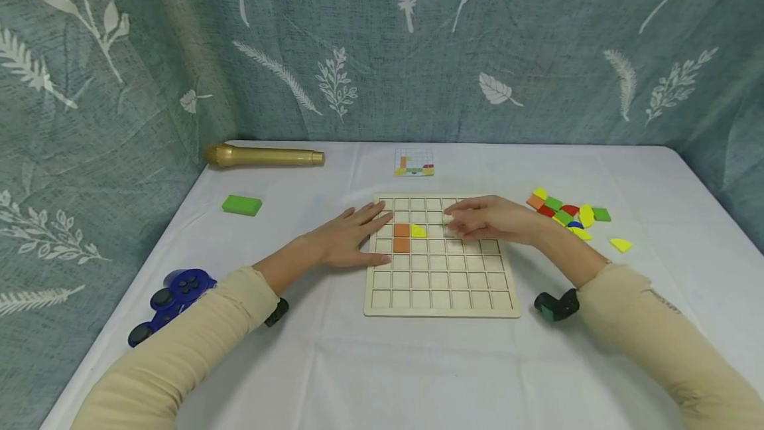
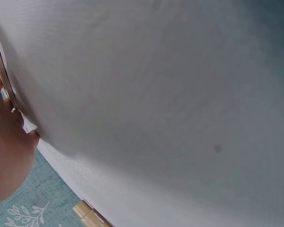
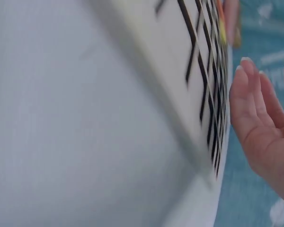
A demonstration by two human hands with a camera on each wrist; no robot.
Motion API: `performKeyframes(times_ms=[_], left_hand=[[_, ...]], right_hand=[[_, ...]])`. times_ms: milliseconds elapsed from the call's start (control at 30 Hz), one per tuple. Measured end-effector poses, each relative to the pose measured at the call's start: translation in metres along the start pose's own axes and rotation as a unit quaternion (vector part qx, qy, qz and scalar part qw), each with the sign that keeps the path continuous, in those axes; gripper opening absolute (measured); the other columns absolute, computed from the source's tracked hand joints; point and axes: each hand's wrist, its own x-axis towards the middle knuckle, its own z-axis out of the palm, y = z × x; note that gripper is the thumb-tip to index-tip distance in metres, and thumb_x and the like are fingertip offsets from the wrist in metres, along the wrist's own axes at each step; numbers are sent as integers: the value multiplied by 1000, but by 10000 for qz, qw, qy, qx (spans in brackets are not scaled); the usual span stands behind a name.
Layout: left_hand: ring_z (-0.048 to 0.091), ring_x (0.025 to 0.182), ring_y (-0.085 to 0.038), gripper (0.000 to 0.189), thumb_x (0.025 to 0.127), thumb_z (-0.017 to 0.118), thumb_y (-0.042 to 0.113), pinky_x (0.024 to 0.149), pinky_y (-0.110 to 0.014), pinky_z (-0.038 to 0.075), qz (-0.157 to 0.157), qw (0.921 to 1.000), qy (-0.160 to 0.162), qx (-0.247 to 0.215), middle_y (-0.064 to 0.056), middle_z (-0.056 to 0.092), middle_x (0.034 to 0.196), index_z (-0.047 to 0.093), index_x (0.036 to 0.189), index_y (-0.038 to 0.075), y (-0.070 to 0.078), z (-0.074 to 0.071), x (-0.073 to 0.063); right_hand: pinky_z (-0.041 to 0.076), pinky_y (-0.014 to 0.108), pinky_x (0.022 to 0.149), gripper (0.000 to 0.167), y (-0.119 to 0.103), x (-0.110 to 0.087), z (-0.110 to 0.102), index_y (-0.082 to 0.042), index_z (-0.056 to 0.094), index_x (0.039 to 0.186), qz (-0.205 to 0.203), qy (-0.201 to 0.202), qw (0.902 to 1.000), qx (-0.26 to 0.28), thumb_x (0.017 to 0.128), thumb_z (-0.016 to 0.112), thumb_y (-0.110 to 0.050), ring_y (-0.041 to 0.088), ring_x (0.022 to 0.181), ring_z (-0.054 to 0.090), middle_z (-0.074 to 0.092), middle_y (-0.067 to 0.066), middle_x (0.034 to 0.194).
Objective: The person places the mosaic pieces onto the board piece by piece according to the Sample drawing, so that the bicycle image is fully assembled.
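Note:
A pale wooden grid board (image 1: 442, 284) lies on the white table in the head view. Two orange squares (image 1: 402, 238) sit one below the other in its cells, with a yellow quarter-round piece (image 1: 418, 231) beside the upper one. My left hand (image 1: 346, 237) rests at the board's left edge, fingers spread over its rim; the left wrist view shows this hand (image 2: 9, 142) against the board's side. Above the board's right part hovers my right hand (image 1: 492, 219). Its fingers look loosely extended in the right wrist view, and no piece shows in that hand (image 3: 262, 113).
Several coloured pieces (image 1: 564, 213) lie in a loose pile at the right, one yellow piece (image 1: 621, 245) apart. A small pattern card (image 1: 414, 162) lies behind the board. At the left are a gold microphone (image 1: 268, 156), a green block (image 1: 241, 205) and a blue game controller (image 1: 179, 294).

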Motion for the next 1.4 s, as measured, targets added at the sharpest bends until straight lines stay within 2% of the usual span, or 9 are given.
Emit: performKeyframes(times_ms=[233,433,600,833,1133,1267,1400], left_hand=[[-4,144,-20,90,89,40,71,114,-45,2,18,10000,-27,-5,-3,-6,159,6,155,21,-1,0,0],[-4,144,-20,90,89,41,71,115,-45,2,-29,10000,-28,-2,-2,-6,159,6,155,22,-2,1,1],[-4,144,-21,89,89,42,70,114,-45,2,-10,10000,-17,-19,-3,-6,159,6,155,21,-1,0,0],[-4,144,-21,89,89,42,69,114,-46,3,11,10000,9,-43,-3,-6,159,6,155,21,-1,0,0],[-3,144,-20,88,90,42,68,114,-45,3,-57,10000,7,-26,-3,-5,159,7,155,21,0,1,2],[-3,144,-21,89,90,42,68,114,-46,3,-59,10000,32,-40,-4,-4,159,8,155,20,1,1,1],[-3,144,-21,89,89,41,70,114,-45,3,-65,10000,19,-13,-3,-5,159,7,155,20,1,1,1]], right_hand=[[44,36,97,53,4,-23,-40,6,30,145,113,918,9951,349,101,51,-14,20,108,60,50,22,132],[41,32,100,56,3,-40,-69,1,25,149,283,1378,9892,407,102,48,-18,14,113,58,40,23,142],[42,30,99,59,6,-50,-89,2,19,151,255,1487,9885,92,103,45,-20,10,110,58,45,19,138],[44,30,97,59,12,-56,-106,3,15,151,260,1611,9864,-178,104,41,-20,7,105,60,51,13,131],[42,32,97,58,16,-62,-117,1,16,152,589,1981,9768,-553,104,40,-21,0,97,60,34,25,145],[42,33,97,59,14,-62,-118,2,17,151,648,2020,9744,-743,104,41,-25,2,99,60,32,28,146],[43,36,97,65,13,-61,-118,4,19,150,726,2034,9715,-975,103,44,-33,11,106,59,32,30,145]])
